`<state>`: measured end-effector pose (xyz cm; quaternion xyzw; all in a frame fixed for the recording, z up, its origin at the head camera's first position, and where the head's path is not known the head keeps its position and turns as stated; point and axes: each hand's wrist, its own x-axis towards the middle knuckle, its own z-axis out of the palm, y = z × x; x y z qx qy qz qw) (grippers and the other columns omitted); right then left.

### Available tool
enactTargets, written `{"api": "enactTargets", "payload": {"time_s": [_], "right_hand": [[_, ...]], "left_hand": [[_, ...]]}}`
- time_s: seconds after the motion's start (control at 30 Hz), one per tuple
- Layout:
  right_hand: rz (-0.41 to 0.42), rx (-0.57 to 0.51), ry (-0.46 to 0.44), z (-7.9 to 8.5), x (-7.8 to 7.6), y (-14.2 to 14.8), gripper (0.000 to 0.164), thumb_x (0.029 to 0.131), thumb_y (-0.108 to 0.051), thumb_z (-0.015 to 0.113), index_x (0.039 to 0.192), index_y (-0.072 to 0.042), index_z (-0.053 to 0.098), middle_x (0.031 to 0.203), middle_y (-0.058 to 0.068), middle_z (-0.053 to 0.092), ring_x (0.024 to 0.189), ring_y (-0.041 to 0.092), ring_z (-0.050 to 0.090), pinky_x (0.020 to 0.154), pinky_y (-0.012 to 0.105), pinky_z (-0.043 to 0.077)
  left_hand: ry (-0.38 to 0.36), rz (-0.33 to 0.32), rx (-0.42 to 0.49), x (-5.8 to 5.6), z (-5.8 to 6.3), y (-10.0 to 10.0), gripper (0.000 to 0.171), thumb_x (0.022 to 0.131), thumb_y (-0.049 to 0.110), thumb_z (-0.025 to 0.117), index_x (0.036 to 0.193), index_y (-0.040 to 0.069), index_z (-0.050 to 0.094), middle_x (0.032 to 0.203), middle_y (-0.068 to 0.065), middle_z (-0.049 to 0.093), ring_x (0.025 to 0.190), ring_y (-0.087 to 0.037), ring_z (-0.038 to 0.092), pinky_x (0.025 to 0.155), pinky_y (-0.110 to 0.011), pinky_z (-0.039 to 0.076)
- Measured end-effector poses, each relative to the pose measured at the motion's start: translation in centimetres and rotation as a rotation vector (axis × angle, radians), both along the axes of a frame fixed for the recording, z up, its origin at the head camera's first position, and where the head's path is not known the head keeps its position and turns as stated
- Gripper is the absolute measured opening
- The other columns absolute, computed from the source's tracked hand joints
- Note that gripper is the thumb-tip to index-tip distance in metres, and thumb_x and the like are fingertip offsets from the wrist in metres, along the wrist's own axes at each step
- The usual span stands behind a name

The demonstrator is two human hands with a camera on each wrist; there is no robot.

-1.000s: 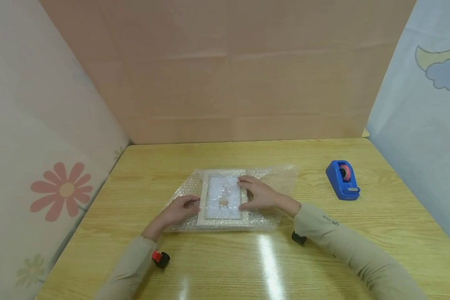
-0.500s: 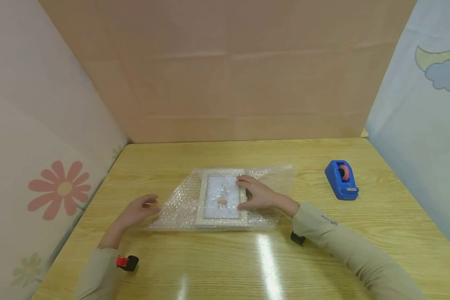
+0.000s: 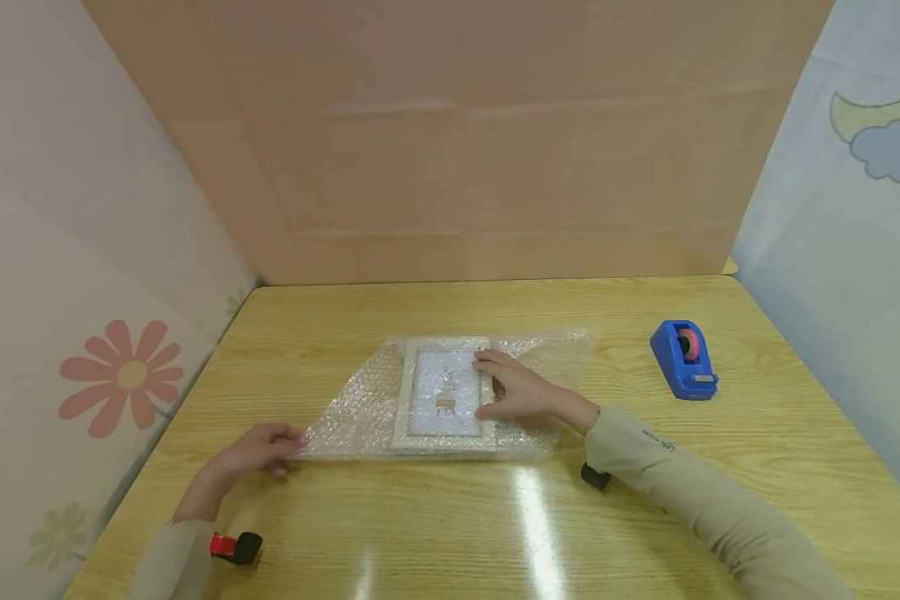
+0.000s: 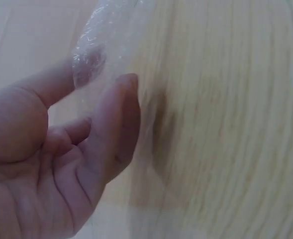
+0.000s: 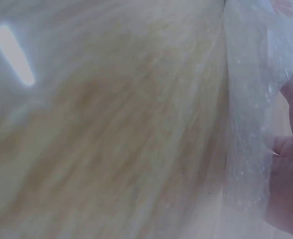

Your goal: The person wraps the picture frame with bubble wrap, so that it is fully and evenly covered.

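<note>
A pale picture frame point(image 3: 447, 392) with a small chair-like picture lies flat on the table, seen through clear bubble wrap point(image 3: 360, 408) that spreads out to both sides. My right hand point(image 3: 521, 392) rests on the frame's right side, thumb and fingertips spread apart on the wrapped surface. At the wrap's near left corner, my left hand point(image 3: 258, 450) touches the film with its fingertips. The left wrist view shows the bubble wrap point(image 4: 111, 30) over the thumb tip, with a gap between thumb and fingers. Only part of the right hand point(image 5: 290, 164) shows in the right wrist view.
A blue tape dispenser point(image 3: 684, 360) with a pink roll stands on the right side of the wooden table point(image 3: 420, 517). A brown panel point(image 3: 457, 167) rises along the back edge, with patterned walls left and right.
My left hand has left the frame's left side, moved left, then come down to the wrap's near left corner. The wrap's left part has spread flatter. My right hand stays in place.
</note>
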<state>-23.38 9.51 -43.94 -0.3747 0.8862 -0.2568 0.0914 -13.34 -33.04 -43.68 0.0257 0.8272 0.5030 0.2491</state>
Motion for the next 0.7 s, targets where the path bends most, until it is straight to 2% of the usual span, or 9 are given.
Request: {"api": "enactTargets", "payload": {"time_s": [0.1,0.23,0.3,0.43,0.53,0.7], "right_hand": [[-0.001,-0.002,-0.006,0.0,0.0,0.0,0.086,0.075,-0.046,0.068,0.137,0.002,0.034,0.146,0.016,0.024,0.135,0.037,0.013,0.108,0.051,0.013],[-0.004,-0.002,-0.015,0.0,0.1,0.0,0.085,0.075,-0.045,0.069,0.137,0.002,0.034,0.147,0.016,0.023,0.136,0.034,0.013,0.108,0.050,0.014],[-0.005,-0.003,-0.015,0.0,0.1,0.0,0.085,0.075,-0.045,0.069,0.137,0.002,0.034,0.147,0.016,0.023,0.136,0.034,0.013,0.108,0.050,0.014],[-0.003,-0.005,-0.010,0.0,0.1,0.0,0.085,0.075,-0.044,0.069,0.137,0.003,0.034,0.146,0.017,0.023,0.135,0.035,0.014,0.108,0.050,0.014],[0.001,-0.002,-0.006,0.0,0.0,-0.1,0.085,0.075,-0.044,0.070,0.136,0.003,0.034,0.146,0.017,0.024,0.135,0.035,0.014,0.108,0.050,0.015],[-0.005,0.007,-0.010,0.1,0.1,-0.1,0.085,0.074,-0.043,0.070,0.136,0.003,0.034,0.146,0.017,0.023,0.135,0.035,0.015,0.107,0.050,0.015]], "left_hand": [[-0.001,0.032,0.013,0.4,0.2,0.1,0.040,0.091,0.020,0.055,0.111,-0.015,0.049,0.090,-0.007,0.063,0.082,-0.017,0.062,0.068,-0.029,0.053],[0.009,0.118,0.059,0.7,0.6,0.3,0.043,0.090,0.020,0.058,0.113,-0.015,0.048,0.089,-0.003,0.062,0.081,-0.014,0.062,0.072,-0.027,0.053],[0.031,0.162,0.082,0.9,1.0,0.6,0.043,0.089,0.019,0.059,0.113,-0.015,0.049,0.090,-0.001,0.061,0.081,-0.011,0.061,0.073,-0.027,0.052],[0.123,0.214,0.104,1.0,2.2,1.5,0.040,0.090,0.017,0.057,0.112,-0.015,0.051,0.092,0.000,0.061,0.081,-0.007,0.060,0.073,-0.026,0.052],[0.203,0.227,0.097,0.9,3.5,2.8,0.038,0.090,0.017,0.056,0.112,-0.014,0.052,0.096,-0.005,0.062,0.082,-0.006,0.060,0.072,-0.024,0.052],[0.318,0.175,0.097,-0.1,6.1,6.1,0.034,0.090,0.016,0.058,0.108,-0.012,0.056,0.094,-0.009,0.063,0.081,-0.011,0.061,0.070,-0.024,0.052]]}}
